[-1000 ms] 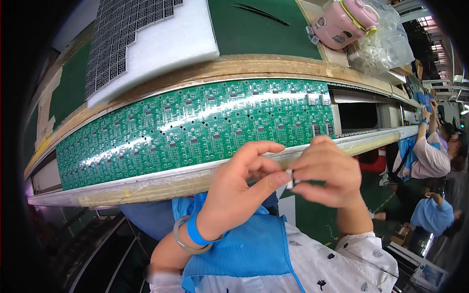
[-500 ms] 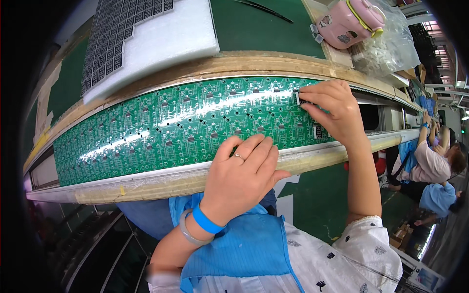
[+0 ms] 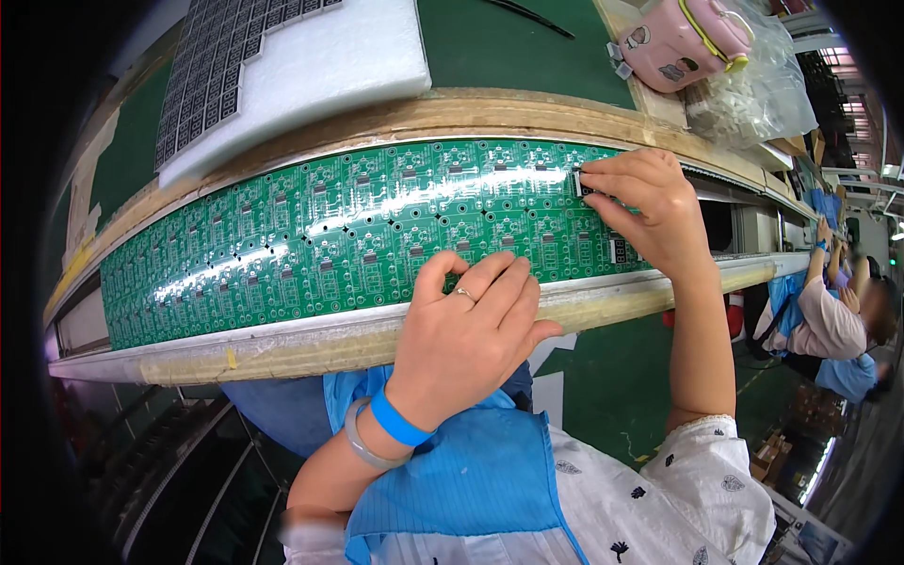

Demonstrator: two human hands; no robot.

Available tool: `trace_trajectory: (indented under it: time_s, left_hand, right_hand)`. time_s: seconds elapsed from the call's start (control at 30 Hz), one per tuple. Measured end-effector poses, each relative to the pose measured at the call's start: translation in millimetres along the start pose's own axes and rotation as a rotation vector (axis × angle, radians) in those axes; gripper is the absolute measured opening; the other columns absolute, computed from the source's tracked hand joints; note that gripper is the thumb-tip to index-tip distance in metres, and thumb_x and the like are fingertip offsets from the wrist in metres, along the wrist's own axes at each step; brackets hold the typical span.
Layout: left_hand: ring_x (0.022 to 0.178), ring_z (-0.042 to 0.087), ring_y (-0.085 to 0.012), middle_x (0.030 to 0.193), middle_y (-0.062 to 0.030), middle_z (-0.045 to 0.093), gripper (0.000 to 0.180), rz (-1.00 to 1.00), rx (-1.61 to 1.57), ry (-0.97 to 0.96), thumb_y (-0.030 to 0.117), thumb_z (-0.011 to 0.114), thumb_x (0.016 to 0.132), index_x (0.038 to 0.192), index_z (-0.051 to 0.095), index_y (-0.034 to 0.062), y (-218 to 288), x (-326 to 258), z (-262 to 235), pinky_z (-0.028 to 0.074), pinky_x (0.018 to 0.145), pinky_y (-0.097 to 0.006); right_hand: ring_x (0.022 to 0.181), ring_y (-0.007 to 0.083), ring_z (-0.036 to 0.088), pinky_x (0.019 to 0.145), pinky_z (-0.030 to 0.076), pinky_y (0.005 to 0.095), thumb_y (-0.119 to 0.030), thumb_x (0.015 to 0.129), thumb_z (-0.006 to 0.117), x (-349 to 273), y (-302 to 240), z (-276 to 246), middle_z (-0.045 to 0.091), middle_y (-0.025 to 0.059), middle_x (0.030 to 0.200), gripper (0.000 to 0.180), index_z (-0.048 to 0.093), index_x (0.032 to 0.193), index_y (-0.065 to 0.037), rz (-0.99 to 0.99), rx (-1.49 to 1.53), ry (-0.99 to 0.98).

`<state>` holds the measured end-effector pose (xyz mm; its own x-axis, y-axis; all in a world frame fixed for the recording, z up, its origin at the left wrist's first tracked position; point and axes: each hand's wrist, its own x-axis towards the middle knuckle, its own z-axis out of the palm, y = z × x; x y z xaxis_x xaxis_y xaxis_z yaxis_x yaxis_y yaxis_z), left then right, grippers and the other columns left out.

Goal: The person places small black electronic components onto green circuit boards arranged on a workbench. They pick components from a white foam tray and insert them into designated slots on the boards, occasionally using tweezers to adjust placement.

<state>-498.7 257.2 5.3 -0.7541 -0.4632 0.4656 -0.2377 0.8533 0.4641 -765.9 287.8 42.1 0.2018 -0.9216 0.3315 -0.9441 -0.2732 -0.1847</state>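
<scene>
A long panel of green circuit boards (image 3: 282, 235) lies along the rail track in front of me. My right hand (image 3: 650, 207) pinches a small seven-segment display (image 3: 581, 183) between thumb and fingers at the panel's far right part. The display is tilted against the board; whether its pins are in the holes I cannot tell. Another seven-segment display (image 3: 618, 251) sits on the board just below that hand. My left hand (image 3: 476, 325) rests with fingers bent and apart over the near rail and the panel's near edge, holding nothing.
Beyond the wooden far rail (image 3: 490, 108), a white foam block (image 3: 377, 66) carries rows of displays (image 3: 212, 85). Black tweezers (image 3: 532, 17) lie on the green table. A pink lidded container (image 3: 678, 47) and a clear plastic bag (image 3: 753, 99) stand far right. Other people (image 3: 819, 311) work further right.
The view has shifted slightly. My right hand keeps its pinch on the display at nearly the same spot, and the display's angle looks a little different. My left hand stays in place.
</scene>
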Motion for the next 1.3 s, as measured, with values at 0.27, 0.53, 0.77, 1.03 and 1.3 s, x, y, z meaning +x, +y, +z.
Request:
trace_trajectory:
  time_s: [0.27,0.53,0.77,1.03,1.3]
  left_hand:
    - [0.113,0.065,-0.0221,0.118,-0.008,0.071,0.037,-0.005,-0.003,0.009,0.035,0.078,0.086,0.107,0.072,0.0057,-0.5,-1.5,0.5,0.041,0.095,-0.045]
    - [0.114,0.064,-0.0222,0.119,-0.0085,0.071,0.036,-0.006,-0.011,0.01,0.034,0.077,0.087,0.108,0.072,0.0057,-1.1,-2.0,-0.4,0.04,0.095,-0.046]
    - [0.113,0.065,-0.0221,0.119,-0.008,0.071,0.036,-0.01,-0.015,-0.004,0.033,0.079,0.085,0.107,0.071,0.0057,1.4,-0.1,2.5,0.041,0.095,-0.046]
    - [0.114,0.065,-0.0229,0.118,-0.008,0.07,0.037,-0.006,0.008,0.013,0.03,0.081,0.082,0.108,0.071,0.006,1.4,-0.9,1.7,0.041,0.094,-0.046]
    - [0.125,0.057,-0.0407,0.136,-0.0199,0.06,0.041,-0.128,0.045,0.134,0.023,0.079,0.085,0.12,0.069,0.0046,-21.9,35.0,-53.5,0.045,0.106,-0.05]
  right_hand:
    - [0.096,0.0227,0.068,0.088,0.047,0.0394,-0.011,0.08,0.081,-0.2,0.3,-0.3,0.077,0.0027,0.103,0.018,0.078,0.098,-0.008,-0.001,0.002,-0.011]
    - [0.096,0.0231,0.068,0.088,0.047,0.0394,-0.011,0.081,0.08,2.2,-3.8,-0.5,0.077,0.0027,0.102,0.018,0.078,0.099,-0.008,0.001,-0.029,-0.026]
    - [0.098,0.0254,0.068,0.089,0.047,0.0397,-0.013,0.081,0.081,-2.9,2.2,-1.4,0.076,0.0037,0.102,0.018,0.077,0.098,-0.009,0.076,0.05,-0.036]
    - [0.089,0.0247,0.07,0.076,0.054,0.0341,-0.004,0.086,0.077,11.7,-4.1,-13.7,0.073,0.0087,0.097,0.013,0.078,0.099,-0.005,0.213,0.216,0.285]
    - [0.102,0.033,0.068,0.089,0.055,0.0432,-0.019,0.089,0.075,147.5,-34.7,20.1,0.073,0.0113,0.104,0.019,0.077,0.103,-0.008,-0.061,0.285,0.26]
